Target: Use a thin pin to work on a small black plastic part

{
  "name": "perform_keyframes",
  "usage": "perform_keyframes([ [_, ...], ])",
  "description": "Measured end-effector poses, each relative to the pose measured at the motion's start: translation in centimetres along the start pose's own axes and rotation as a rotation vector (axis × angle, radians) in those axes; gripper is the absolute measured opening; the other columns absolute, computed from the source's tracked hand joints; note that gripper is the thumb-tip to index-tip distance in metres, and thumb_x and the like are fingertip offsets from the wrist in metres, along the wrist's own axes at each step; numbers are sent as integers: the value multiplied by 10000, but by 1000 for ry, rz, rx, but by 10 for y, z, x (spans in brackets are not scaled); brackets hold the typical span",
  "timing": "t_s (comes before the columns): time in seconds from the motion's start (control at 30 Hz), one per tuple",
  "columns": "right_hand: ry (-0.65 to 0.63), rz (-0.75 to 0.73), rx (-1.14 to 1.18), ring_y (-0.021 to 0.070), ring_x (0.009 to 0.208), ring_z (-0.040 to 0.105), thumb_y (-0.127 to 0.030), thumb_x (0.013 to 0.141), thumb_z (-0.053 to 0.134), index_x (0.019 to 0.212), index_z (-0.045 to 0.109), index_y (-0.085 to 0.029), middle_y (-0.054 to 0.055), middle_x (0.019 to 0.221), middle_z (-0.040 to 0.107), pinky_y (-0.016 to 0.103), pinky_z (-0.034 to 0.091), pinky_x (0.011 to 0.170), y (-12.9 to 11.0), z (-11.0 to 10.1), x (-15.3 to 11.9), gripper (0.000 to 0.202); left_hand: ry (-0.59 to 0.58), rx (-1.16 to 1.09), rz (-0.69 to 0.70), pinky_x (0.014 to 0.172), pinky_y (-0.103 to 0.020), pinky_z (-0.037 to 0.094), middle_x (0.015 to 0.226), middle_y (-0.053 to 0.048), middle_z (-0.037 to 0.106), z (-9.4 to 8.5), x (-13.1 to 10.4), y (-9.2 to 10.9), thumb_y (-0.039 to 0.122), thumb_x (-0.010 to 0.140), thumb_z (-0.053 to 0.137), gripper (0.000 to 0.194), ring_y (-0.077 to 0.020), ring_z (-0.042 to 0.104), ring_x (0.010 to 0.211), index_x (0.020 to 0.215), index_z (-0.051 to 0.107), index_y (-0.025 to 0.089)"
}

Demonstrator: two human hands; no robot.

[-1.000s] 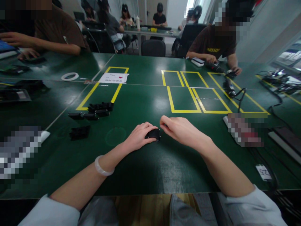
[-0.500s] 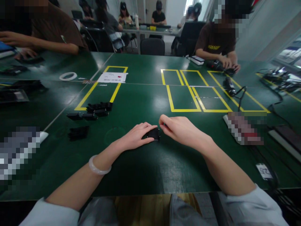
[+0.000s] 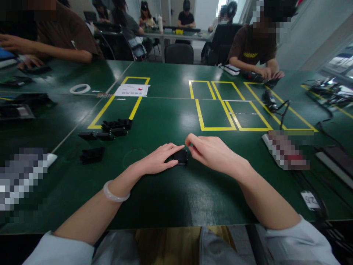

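Note:
A small black rectangular part (image 3: pixel 181 157) lies on the green table in front of me. My left hand (image 3: pixel 157 159) holds it from the left, thumb at the near side and forefinger along the far side. Just right of the part is my right hand (image 3: pixel 208 148), its fingers curled into a pinch at the part's right edge. Whatever those fingertips hold, if anything, is hidden. Left of my hands sit several similar black parts (image 3: pixel 104 136) in a cluster, with another black piece (image 3: pixel 92 155) closer to me.
Yellow tape rectangles (image 3: pixel 217 129) mark the table. A white paper sheet (image 3: pixel 131 90) and a white tape ring (image 3: pixel 79 89) lie farther back. Cables and a pixelated device (image 3: pixel 286 151) are at right. Co-workers sit across the table, one handling black parts (image 3: pixel 271 82).
My left thumb has slid slightly left, so more of the black part shows. My right hand has barely moved and stays pinched beside it.

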State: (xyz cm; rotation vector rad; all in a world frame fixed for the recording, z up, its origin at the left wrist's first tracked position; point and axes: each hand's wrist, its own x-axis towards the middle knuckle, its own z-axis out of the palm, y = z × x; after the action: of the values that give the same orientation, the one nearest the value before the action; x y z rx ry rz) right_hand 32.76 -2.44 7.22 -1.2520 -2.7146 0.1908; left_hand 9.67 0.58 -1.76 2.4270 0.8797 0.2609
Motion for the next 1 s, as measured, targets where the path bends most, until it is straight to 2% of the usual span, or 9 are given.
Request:
perform_keyframes([
  [0.23,-5,53,-43,146,640,586,-323,978,312,972,489,-195,23,749,648,245,247,552,3,3,3,218,-5,-21,12,1016,-381,374,1281,-90,501,-3,-2,-1,375,956,443,521,-240,493,1155,1455,340,266],
  [0.47,-40,16,-1,146,708,604,-239,963,335,1040,474,-186,34,816,658,242,277,586,0,1,-1,168,34,-27,20,1016,-369,393,1285,-77,504,-5,-4,2,337,945,472,476,-240,505,1170,1410,403,260],
  [0.57,-32,31,-3,144,707,607,-245,965,337,1018,484,-188,34,821,665,245,268,578,-2,0,-1,166,61,-30,30,1000,-369,411,1262,-75,522,-7,-4,6,318,936,489,426,-236,516,1156,1356,447,253],
  [0.77,-38,129,-90,147,626,594,-386,982,335,947,524,-197,27,742,673,259,203,538,-4,-1,3,269,127,39,11,979,-377,424,1196,-62,554,-8,-6,10,269,924,504,250,-221,530,1119,1169,520,225],
  [1.0,-31,106,-101,131,616,580,-297,976,329,975,518,-190,24,755,673,265,206,545,-3,2,3,217,125,105,16,994,-386,404,1209,-57,565,-10,-7,9,254,908,517,151,-221,522,1146,1051,510,207],
])
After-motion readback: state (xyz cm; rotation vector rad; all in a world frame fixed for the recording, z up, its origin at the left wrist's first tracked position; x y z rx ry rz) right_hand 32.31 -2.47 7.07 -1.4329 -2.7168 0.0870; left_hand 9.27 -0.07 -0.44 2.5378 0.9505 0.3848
